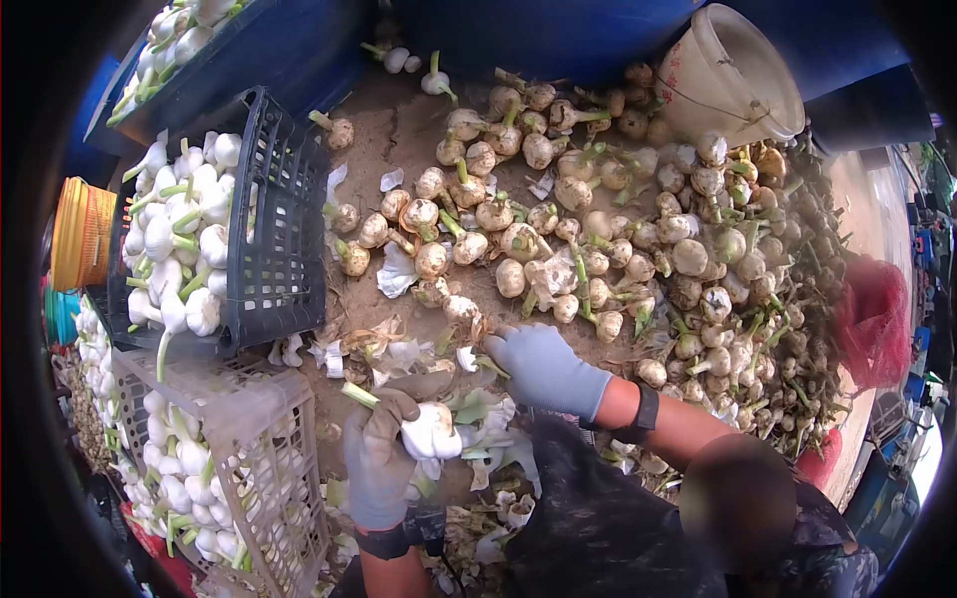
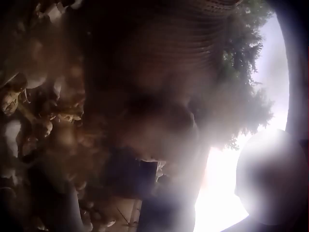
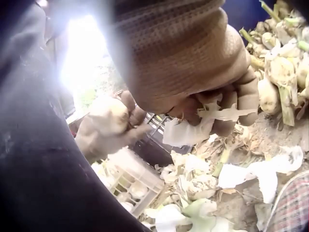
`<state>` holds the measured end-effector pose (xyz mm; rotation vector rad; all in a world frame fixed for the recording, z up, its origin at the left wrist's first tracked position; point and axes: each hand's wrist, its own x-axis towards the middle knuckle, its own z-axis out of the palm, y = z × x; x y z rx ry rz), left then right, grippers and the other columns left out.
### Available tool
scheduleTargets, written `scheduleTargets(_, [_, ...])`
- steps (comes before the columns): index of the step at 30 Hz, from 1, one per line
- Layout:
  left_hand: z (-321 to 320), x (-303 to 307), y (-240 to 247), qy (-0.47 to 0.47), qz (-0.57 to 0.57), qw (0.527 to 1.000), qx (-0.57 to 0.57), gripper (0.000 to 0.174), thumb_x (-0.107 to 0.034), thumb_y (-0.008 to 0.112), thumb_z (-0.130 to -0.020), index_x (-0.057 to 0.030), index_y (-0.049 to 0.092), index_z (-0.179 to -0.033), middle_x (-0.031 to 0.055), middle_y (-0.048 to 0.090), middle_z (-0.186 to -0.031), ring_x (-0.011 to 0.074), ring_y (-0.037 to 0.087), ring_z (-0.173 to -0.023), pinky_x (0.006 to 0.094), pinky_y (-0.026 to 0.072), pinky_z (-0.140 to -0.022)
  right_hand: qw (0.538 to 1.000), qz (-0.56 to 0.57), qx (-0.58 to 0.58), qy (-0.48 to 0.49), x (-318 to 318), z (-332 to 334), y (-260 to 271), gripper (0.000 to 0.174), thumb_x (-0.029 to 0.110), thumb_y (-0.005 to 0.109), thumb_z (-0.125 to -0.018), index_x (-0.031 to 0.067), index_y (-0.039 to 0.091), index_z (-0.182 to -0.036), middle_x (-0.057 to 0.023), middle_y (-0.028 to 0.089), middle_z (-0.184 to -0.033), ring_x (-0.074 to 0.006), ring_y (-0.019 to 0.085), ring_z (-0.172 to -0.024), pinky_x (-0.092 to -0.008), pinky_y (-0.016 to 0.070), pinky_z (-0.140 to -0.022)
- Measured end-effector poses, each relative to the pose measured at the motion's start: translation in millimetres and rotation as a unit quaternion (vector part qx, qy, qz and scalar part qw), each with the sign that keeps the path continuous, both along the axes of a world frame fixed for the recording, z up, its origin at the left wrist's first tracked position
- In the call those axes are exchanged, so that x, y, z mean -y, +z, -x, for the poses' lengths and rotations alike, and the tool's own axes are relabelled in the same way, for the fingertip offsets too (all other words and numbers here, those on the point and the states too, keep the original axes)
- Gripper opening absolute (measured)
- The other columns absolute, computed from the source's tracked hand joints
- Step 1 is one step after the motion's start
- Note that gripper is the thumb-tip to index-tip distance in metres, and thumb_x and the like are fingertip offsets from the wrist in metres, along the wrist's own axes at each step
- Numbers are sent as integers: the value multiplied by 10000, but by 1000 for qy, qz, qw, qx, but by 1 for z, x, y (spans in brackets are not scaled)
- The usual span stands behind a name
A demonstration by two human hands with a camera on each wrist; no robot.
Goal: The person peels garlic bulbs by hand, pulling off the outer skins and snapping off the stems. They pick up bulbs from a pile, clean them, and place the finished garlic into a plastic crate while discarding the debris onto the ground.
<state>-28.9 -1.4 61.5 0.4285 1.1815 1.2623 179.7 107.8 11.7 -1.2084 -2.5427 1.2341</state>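
In the head view the gloved left hand grips a clean white garlic bulb, its green stem pointing to the upper left. The right wrist view shows this bulb held in the left hand's fingers. To the right and a little above, the gloved right hand is apart from the bulb. Its fingers are curled, with strips of pale peel pinched at the fingertips in the right wrist view. The left wrist view is too dark and blurred to show the left hand's hold.
Unpeeled garlic is heaped from the middle to the right. White bulbs fill a black crate and a pale crate on the left. A white bucket leans at the top right. Loose peels litter the ground.
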Motion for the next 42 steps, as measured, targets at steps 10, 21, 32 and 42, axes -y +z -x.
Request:
scheduleTargets(10, [4, -22, 11, 160, -80, 969, -169, 344, -172, 507, -969, 21, 497, -1254, 113, 544, -1247, 202, 536, -1148, 364, 445, -978, 899, 357, -236, -93, 13, 24, 27, 564, 202, 654, -858, 13, 405, -1327, -156, 640, -899, -171, 643, -783, -318, 508, -658])
scheduleTargets(21, [-27, -20, 12, 123, -81, 989, -20, 255, -184, 638, -884, 17, 614, -1038, 129, 570, -1198, 205, 563, -1065, 353, 451, -937, 959, 119, -148, -211, -24, 38, 27, 266, 185, 681, -819, -37, 553, -892, -187, 618, -738, -225, 624, -680, -353, 466, -605])
scheduleTargets(32, [111, 53, 66, 351, -223, 910, -2, 501, -257, 515, -929, 66, 410, -1299, 205, 519, -1268, 345, 534, -1158, 441, 543, -908, 991, -24, -99, 91, -15, 11, 15, 478, 261, 651, -817, 22, 497, -1202, -220, 532, -1085, -408, 580, -945, -475, 483, -763])
scheduleTargets(42, [-7, -32, 38, 274, 14, 940, -203, 335, -331, 416, -1003, -40, 526, -1128, 127, 613, -1051, 207, 602, -960, 348, 490, -850, 949, 43, -278, 145, -16, 85, 63, 335, 371, 593, -860, 71, 582, -1010, -166, 613, -793, -372, 609, -740, -435, 483, -641])
